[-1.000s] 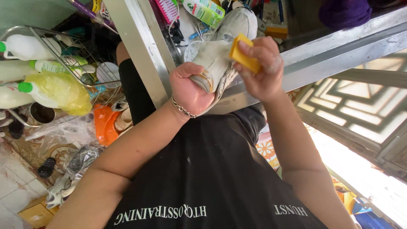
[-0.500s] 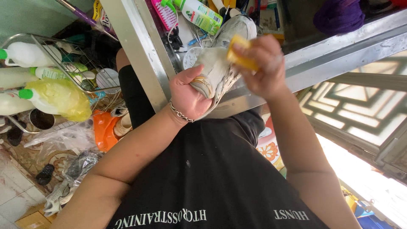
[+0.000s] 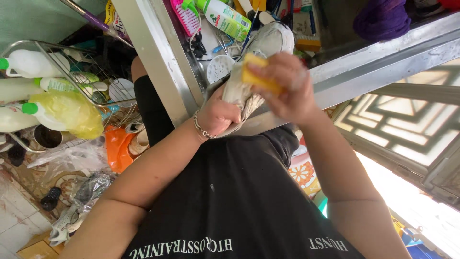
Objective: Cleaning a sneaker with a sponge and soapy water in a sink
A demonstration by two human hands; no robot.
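The left hand (image 3: 218, 115) sits left of the right hand (image 3: 285, 88), and the shoe (image 3: 256, 57) lies between them, reaching up and beyond both. The sponge (image 3: 258, 74) rests on the shoe, under the right hand's fingers. Above the shoe, on the steel counter (image 3: 378, 52), a brush (image 3: 184, 17) lies left of a bottle (image 3: 225, 19). Far left, a wire rack (image 3: 62, 52) holds bottles, with a bagged one at its lower end
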